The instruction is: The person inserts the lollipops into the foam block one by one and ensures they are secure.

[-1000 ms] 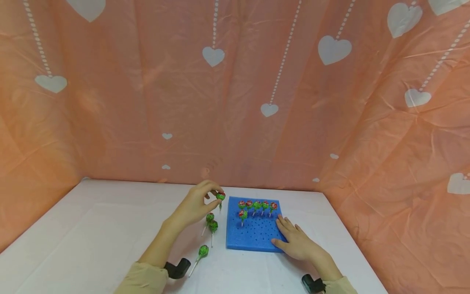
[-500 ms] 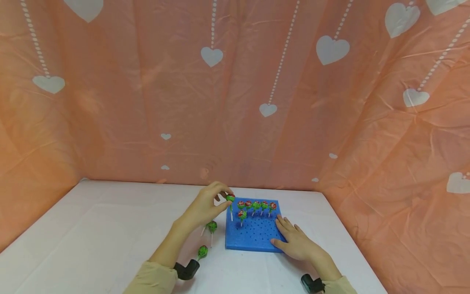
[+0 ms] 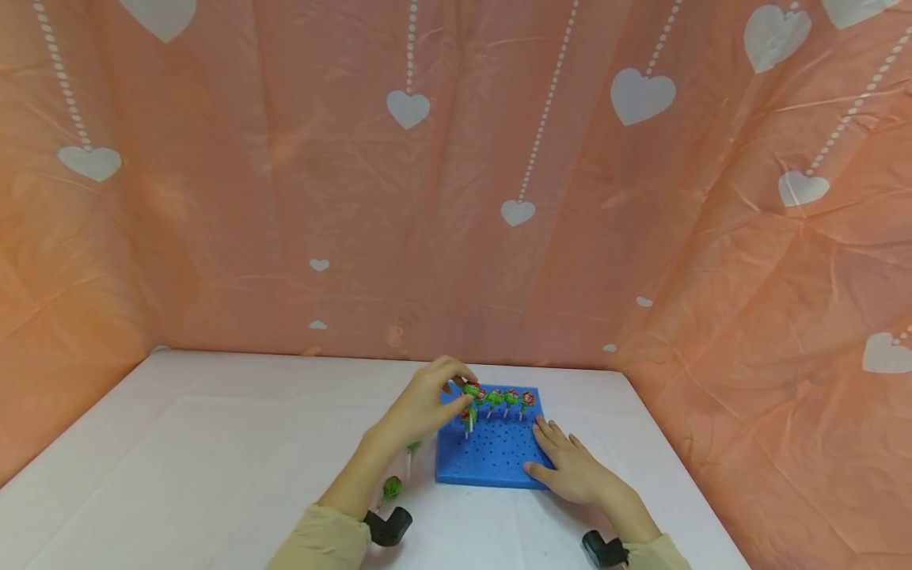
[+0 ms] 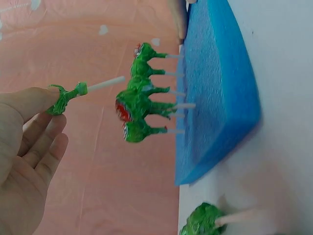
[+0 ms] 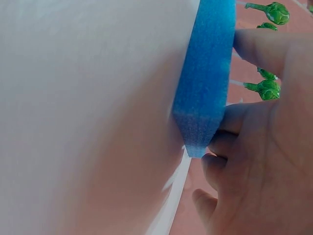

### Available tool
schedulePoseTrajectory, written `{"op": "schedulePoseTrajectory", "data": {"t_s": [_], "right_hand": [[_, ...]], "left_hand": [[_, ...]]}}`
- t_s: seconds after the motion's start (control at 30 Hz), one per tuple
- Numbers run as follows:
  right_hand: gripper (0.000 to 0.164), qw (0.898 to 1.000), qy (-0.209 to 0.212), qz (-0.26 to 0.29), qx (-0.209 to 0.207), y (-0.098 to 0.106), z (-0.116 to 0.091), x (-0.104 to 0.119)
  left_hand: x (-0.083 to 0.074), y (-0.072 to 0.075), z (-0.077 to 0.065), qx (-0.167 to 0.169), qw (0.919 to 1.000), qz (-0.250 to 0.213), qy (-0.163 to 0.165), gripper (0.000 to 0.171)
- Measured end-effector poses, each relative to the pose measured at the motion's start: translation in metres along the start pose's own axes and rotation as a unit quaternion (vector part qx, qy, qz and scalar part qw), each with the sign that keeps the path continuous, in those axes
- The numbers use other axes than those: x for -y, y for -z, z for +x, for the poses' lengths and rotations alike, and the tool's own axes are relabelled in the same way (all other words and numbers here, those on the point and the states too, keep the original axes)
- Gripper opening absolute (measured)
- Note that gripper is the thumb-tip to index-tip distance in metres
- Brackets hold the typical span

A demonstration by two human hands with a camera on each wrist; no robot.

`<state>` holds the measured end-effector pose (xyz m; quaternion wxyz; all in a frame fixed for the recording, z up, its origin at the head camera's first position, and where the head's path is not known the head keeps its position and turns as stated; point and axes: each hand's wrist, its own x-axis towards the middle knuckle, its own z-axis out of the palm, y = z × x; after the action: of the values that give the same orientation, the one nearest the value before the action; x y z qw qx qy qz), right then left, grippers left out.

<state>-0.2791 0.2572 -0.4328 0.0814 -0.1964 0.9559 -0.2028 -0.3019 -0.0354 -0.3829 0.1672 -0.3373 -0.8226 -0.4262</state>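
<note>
A green-wrapped lollipop [image 4: 61, 100] is pinched by its head between the thumb and fingers of my left hand [image 3: 431, 402]. Its white stick points down at the blue foam board [image 3: 499, 467], and in the left wrist view the stick's tip is clear of the foam. Several lollipops [image 3: 511, 397] in green and red wrappers stand upright in a row along the board's far side, with one more in front at the left. My right hand [image 3: 573, 471] rests on the board's right edge, its fingers spread and fairly straight.
Loose lollipops [image 3: 392, 488] lie on the white table [image 3: 214, 443] left of the board, partly hidden behind the left forearm. An orange curtain [image 3: 427, 237] with white hearts hangs behind the table. Each wrist wears a black camera mount [image 3: 388, 526].
My left hand has carried the lollipop rightward from beside the board to over its far left part. The right hand has stayed on the board's edge.
</note>
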Motion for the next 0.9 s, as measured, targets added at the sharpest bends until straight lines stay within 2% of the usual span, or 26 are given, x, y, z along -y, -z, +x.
{"op": "schedulePoseTrajectory", "data": {"t_s": [0.43, 0.9], "right_hand": [[0.079, 1.0, -0.004, -0.006, -0.001, -0.001, 0.002, -0.001], [0.079, 1.0, -0.006, -0.006, 0.003, 0.001, 0.0, 0.002]], "left_hand": [[0.0, -0.024, 0.008, 0.001, 0.9999, -0.003, 0.016, 0.026], [0.003, -0.041, 0.006, 0.003, 0.9986, 0.021, 0.048, 0.022]]}}
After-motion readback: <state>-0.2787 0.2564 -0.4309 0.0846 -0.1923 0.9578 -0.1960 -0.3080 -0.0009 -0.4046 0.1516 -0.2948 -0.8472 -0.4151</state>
